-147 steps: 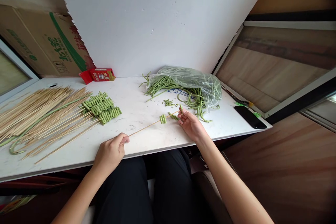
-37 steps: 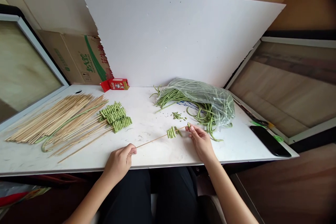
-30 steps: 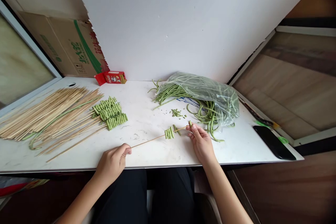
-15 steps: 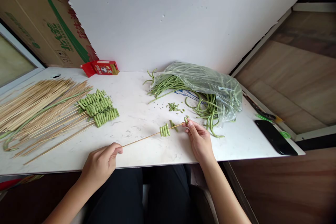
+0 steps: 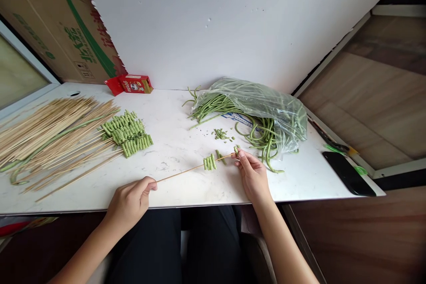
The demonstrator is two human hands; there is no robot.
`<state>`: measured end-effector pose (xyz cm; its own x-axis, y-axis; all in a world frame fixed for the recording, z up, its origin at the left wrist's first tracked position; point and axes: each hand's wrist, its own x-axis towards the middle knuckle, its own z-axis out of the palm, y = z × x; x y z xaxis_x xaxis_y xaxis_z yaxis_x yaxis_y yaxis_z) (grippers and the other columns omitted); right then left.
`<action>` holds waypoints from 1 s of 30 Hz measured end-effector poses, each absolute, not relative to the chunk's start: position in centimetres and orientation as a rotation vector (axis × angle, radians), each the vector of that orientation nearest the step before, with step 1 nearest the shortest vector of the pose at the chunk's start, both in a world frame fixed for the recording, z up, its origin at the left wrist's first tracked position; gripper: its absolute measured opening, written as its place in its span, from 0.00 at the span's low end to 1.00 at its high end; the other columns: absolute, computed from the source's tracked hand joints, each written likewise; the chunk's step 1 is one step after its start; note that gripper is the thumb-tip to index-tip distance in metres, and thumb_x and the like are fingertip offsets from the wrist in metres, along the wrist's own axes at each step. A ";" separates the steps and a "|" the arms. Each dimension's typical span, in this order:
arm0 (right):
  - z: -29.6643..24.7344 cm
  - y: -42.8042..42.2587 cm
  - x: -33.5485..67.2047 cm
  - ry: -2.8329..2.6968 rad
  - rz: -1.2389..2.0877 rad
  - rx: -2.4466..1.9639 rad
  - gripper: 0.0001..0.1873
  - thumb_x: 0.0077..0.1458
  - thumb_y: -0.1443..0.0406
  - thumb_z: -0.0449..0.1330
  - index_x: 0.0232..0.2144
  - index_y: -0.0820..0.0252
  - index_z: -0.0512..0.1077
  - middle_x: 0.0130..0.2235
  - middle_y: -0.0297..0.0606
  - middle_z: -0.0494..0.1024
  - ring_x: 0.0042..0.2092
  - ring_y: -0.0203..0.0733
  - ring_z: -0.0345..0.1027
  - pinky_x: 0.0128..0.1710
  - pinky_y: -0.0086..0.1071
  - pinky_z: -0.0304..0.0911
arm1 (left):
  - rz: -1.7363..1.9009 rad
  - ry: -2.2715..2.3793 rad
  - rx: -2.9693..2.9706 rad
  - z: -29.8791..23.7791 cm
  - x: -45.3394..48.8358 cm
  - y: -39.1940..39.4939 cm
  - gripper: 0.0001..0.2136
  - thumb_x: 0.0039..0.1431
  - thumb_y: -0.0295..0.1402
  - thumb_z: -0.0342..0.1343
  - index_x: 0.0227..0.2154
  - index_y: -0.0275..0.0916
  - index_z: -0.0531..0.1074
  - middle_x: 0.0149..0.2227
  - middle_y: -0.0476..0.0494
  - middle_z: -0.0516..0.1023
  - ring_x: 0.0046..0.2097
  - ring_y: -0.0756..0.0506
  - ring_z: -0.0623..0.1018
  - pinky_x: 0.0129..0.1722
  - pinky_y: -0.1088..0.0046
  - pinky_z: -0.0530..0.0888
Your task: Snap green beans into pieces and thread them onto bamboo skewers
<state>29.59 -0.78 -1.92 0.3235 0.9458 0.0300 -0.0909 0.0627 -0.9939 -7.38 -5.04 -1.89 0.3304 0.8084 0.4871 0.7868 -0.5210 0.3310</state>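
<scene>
My left hand [image 5: 131, 197] is closed around the blunt end of a thin bamboo skewer [image 5: 179, 173], which slants up to the right above the table edge. Several short cut pieces of green bean [image 5: 209, 162] are threaded side by side on it. At the skewer's tip, my right hand [image 5: 251, 173] pinches one more green bean piece [image 5: 236, 150] between thumb and fingers; whether the tip has pierced it I cannot tell. Just behind the skewer, a loose bean piece [image 5: 220, 157] lies on the white table.
At left lie many bare skewers [image 5: 49, 128] and finished bean skewers [image 5: 126, 131]. A plastic bag [image 5: 253, 93] of long beans [image 5: 266, 140] sits at the back right, near bean trimmings [image 5: 221, 134]. A black phone [image 5: 348, 173], scissors [image 5: 336, 145] and a red box [image 5: 136, 84] are around.
The view has shifted slightly. Both hands keep nearly the same places, with the bean piece still held at the skewer's tip.
</scene>
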 end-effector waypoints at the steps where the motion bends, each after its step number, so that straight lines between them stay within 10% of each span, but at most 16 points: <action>1: -1.9 -0.8 29.5 -0.894 0.995 -1.223 0.19 0.58 0.46 0.70 0.42 0.52 0.85 0.43 0.42 0.86 0.45 0.50 0.77 0.49 0.45 0.72 | 0.963 1.520 2.530 -1.9 -7.4 -5.0 0.12 0.71 0.24 0.47 0.34 0.41 0.73 0.31 0.52 0.84 0.31 0.49 0.84 0.32 0.77 0.76; 30: -1.6 -1.1 29.2 -0.889 0.942 -1.243 0.19 0.54 0.47 0.73 0.41 0.53 0.86 0.45 0.44 0.87 0.50 0.56 0.78 0.48 0.48 0.72 | 0.964 1.531 2.503 -1.9 -7.3 -5.1 0.13 0.73 0.26 0.47 0.34 0.41 0.74 0.31 0.51 0.84 0.30 0.49 0.84 0.32 0.76 0.75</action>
<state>29.24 -1.10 -1.64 0.3636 0.9308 0.0387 -0.0922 0.0774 -0.9927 -7.25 -5.13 -1.94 0.3143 0.8193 0.4795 0.7862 -0.5077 0.3523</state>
